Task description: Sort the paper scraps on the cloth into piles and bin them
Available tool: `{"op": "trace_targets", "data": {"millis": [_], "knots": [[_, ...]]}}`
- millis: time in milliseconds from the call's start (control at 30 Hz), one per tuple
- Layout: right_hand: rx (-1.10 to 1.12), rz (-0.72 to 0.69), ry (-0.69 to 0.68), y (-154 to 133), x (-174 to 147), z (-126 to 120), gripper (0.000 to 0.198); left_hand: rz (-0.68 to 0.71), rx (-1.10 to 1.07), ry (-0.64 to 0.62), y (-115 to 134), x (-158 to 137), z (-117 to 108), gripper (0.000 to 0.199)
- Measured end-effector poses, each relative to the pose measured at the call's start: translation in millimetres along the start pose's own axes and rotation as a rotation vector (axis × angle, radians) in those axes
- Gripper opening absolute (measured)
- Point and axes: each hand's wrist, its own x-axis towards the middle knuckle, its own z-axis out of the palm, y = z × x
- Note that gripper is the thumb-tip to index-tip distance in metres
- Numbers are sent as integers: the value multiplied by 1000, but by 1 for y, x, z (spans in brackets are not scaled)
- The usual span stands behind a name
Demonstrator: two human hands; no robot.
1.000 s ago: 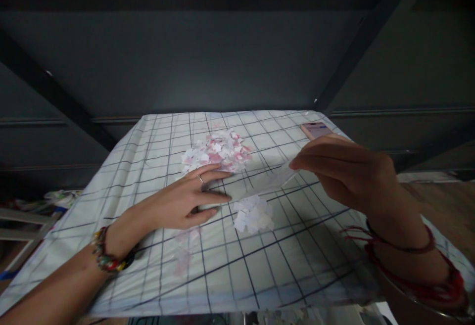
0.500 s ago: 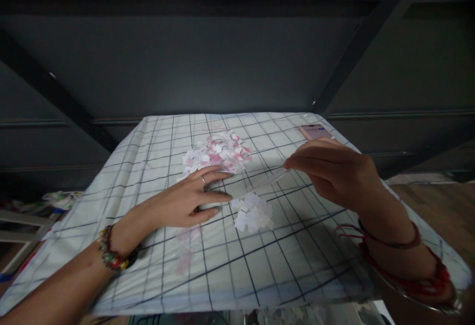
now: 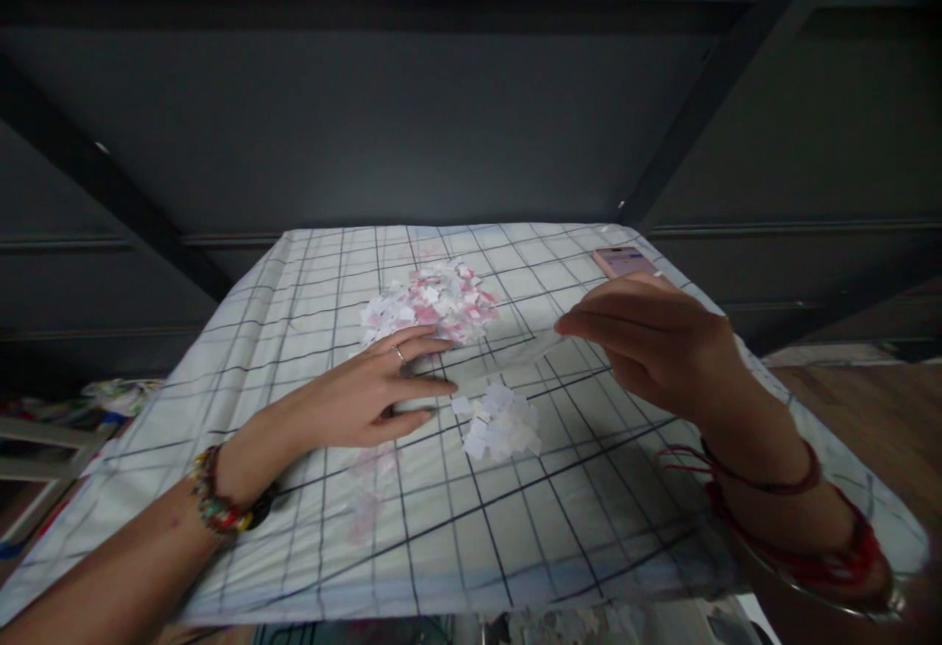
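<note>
My left hand (image 3: 379,390) lies on the checked tablecloth with its fingers spread. Its fingertips come close to a small heap of white paper pieces (image 3: 500,424) and to the near side of a larger pile of white and pink paper scraps (image 3: 434,301). In a pinch, my right hand (image 3: 648,346) holds the corner of a thin see-through piece of plastic film (image 3: 522,355), raised above the cloth. The film slants down toward my left fingertips; whether they touch it I cannot tell. Flat pinkish clear film (image 3: 368,493) lies below my left hand.
A pink phone (image 3: 625,260) rests near the far right corner, partly behind my right hand. The white checked tablecloth (image 3: 574,527) covers the table. Dark panels (image 3: 442,115) stand behind it. At the left is a pale slatted frame (image 3: 44,468).
My right hand has moved slightly left with the film, which now shows broader. My left hand has shifted a touch left. The paper heaps look much the same.
</note>
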Motion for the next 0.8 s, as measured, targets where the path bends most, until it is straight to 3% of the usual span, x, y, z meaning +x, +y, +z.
{"op": "trace_targets", "data": {"millis": [133, 333, 600, 800], "knots": [[58, 29, 52, 1, -1, -4, 23, -4, 4, 0, -2, -2, 1, 29], [87, -7, -38, 1, 1, -1, 29, -11, 1, 16, -1, -2, 2, 29], [55, 20, 60, -2, 2, 1, 26, -14, 5, 16, -5, -6, 3, 30], [119, -27, -37, -2, 2, -5, 28, -13, 8, 15, -7, -6, 2, 31]]}}
